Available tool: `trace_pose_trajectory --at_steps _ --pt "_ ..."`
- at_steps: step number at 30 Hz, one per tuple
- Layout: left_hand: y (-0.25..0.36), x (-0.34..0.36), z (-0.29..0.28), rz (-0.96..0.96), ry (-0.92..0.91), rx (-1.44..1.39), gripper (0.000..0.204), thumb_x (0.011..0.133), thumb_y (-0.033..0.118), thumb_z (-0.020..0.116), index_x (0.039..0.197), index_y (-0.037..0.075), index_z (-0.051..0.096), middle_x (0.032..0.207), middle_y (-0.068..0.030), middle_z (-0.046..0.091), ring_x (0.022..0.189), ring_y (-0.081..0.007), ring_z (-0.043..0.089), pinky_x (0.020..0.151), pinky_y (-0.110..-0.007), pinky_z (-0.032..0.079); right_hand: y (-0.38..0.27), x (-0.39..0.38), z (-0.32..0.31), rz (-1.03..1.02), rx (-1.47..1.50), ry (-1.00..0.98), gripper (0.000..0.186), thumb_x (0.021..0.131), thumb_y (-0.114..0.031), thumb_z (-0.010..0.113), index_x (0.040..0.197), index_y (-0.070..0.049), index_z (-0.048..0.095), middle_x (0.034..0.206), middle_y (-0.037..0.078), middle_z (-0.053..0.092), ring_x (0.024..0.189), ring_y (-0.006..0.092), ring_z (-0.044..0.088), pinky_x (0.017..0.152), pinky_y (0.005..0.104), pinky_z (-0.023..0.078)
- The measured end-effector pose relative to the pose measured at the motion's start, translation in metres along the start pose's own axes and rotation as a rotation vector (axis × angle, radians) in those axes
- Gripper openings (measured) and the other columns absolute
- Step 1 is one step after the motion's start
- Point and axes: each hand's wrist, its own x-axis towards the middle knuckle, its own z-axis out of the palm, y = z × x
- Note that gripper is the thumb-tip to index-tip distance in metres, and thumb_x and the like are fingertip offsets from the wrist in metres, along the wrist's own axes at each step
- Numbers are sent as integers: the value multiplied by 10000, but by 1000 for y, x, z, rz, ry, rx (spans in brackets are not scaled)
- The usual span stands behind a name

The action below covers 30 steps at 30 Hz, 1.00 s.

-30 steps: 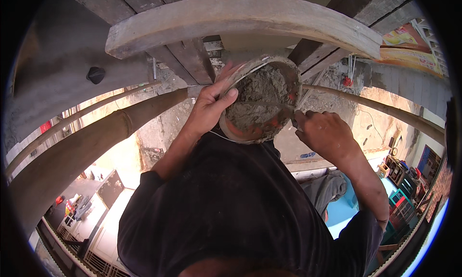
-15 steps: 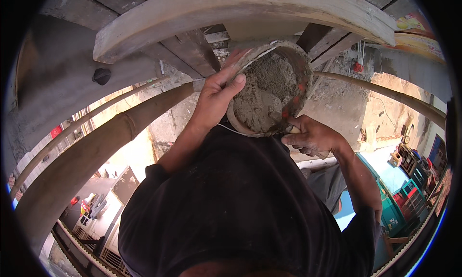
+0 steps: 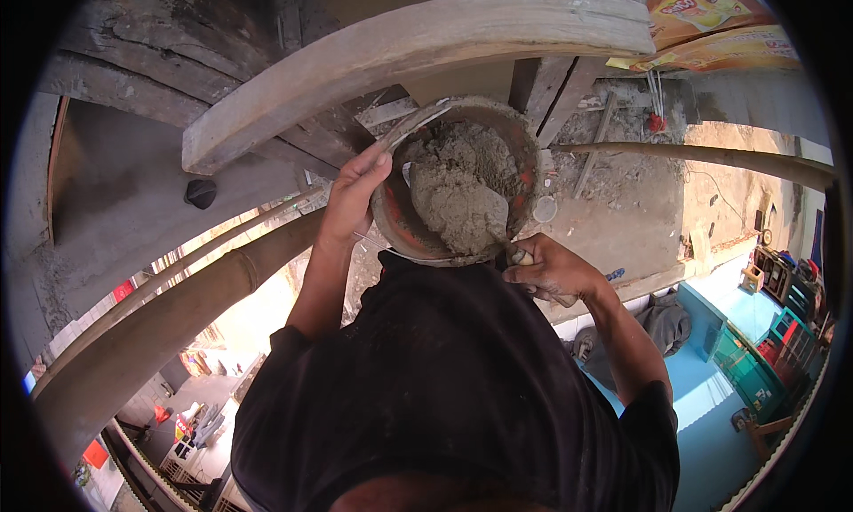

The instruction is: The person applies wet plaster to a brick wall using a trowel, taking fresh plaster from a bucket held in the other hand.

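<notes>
A round bucket (image 3: 526,179) of wet grey mortar (image 3: 462,170) is in front of my chest, its wall smeared grey with orange patches showing. My left hand (image 3: 354,192) is closed at the bucket's left rim, thumb on top. A thin, flat, mortar-caked piece (image 3: 416,124) extends from that hand along the rim; I cannot make out its kind. My right hand (image 3: 560,270) grips the handle of a trowel (image 3: 521,258) at the near right rim. The trowel's blade lies inside the bucket, mostly covered by a heap of mortar.
A thick curved wooden beam (image 3: 418,54) crosses beyond the bucket, with dark planks (image 3: 151,81) behind it. Bamboo poles (image 3: 169,312) slant along the left, and another pole (image 3: 702,152) runs right. Orange packets (image 3: 711,23) lie far right. Lower ground with a blue floor (image 3: 702,441) shows below.
The bucket and both hands have shifted left in the view. More mortar is heaped over the trowel blade. The surroundings have shifted as the view turned.
</notes>
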Motion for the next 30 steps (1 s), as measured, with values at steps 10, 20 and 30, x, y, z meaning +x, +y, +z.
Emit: trace_pose_trajectory --at_steps 10,20,30 --pt "-10 1 -36 17 -8 -30 414 1012 170 525 1372 -36 524 1306 -112 622 1169 -198 600 1027 -343 457 57 -63 -5 -802 747 264 96 820 -66 590 836 -20 507 612 47 453 451 122 451 395 269 379" --pt "1 1 -26 43 71 7 414 996 230 561 1301 -49 557 1257 -144 641 1151 -256 614 1026 -391 468 -35 -53 -158 -2075 705 1646 127 914 -66 575 988 -52 473 668 75 472 530 163 512 456 274 473" --pt "-10 -7 -39 99 99 -33 538 966 272 613 1352 -82 492 1302 -207 606 1155 -311 624 1019 -439 490 -184 218 -316 -1269 -51 1813 199 849 -83 651 925 27 504 685 217 584 646 455 591 614 466 477"
